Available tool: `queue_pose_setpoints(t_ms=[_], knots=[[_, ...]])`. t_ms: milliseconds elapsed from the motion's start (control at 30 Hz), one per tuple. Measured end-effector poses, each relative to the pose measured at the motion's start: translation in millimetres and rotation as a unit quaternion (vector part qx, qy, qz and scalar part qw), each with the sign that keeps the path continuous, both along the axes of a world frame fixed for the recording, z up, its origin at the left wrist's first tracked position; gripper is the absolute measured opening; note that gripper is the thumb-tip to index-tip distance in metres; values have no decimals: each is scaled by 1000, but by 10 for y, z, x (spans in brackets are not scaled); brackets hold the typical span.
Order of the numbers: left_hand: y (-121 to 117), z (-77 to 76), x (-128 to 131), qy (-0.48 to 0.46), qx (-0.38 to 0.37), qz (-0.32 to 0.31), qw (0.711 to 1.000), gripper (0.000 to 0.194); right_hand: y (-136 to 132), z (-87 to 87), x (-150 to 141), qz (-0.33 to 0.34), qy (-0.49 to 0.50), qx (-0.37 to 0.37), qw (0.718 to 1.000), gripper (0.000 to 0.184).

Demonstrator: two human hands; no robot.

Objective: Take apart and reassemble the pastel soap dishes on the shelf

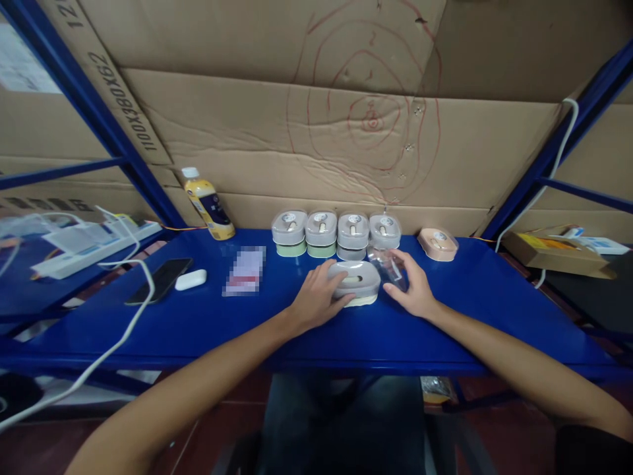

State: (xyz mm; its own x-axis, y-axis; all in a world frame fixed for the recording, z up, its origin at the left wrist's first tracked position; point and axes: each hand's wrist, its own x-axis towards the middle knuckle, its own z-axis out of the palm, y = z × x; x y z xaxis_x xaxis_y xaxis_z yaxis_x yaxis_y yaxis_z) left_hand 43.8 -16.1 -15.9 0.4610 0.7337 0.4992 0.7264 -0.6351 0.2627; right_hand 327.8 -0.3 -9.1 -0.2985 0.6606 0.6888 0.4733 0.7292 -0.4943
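Observation:
A grey oval container (366, 285) with a pale base sits on the blue table in front of me, a small light-coloured stick-shaped piece on its top. My left hand (319, 297) grips its left side, fingers on the top and thumb at the near edge. Just right of it, my right hand (414, 285) holds a clear plastic cover (388, 267), tilted and apart from the table, between thumb and fingers. Behind stand several stacked containers with grey tops, such as the leftmost container (289, 227), over green or grey lower parts.
A peach container (438, 245) stands at the back right. On the left are a yellow bottle (211, 206), a blurred-out card (245, 270), a white earphone case (190, 280), a black phone (161, 280) and a white cable (121, 335). Cardboard (237, 132) closes off the back.

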Motion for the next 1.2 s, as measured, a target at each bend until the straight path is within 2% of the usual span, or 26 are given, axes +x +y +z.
queue_pose_setpoints(t_ms=[100,267,433,600,867,933,1033,1100,1133,1200], knots=[[-2,10,-4,-37,-9,-30,999,65,-27,89,-34,42,-66,21,997,76],[40,-13,-3,-114,-65,-72,989,97,-8,101,-43,127,-114,-19,985,82],[85,-68,8,-127,-137,-92,978,115,-35,60,-101,139,-144,-35,979,85],[86,-93,18,-125,-152,-97,976,120,-61,53,-134,125,-174,-40,976,87],[67,-55,19,-67,-137,-112,982,103,-132,131,-121,90,-201,-55,974,84],[-3,3,18,-64,-120,-101,986,90,-189,151,-50,57,-211,-52,974,81],[-314,214,52,-98,-92,-93,987,52,-301,139,165,-29,-234,-33,971,75],[-664,430,112,-171,-98,-149,969,24,-374,104,348,-106,-253,-25,961,70],[-864,542,155,-208,-130,-206,947,20,-400,86,435,-152,-258,-23,954,69],[-1261,726,256,-245,-229,-337,880,23,-409,66,570,-245,-266,-31,932,69]])
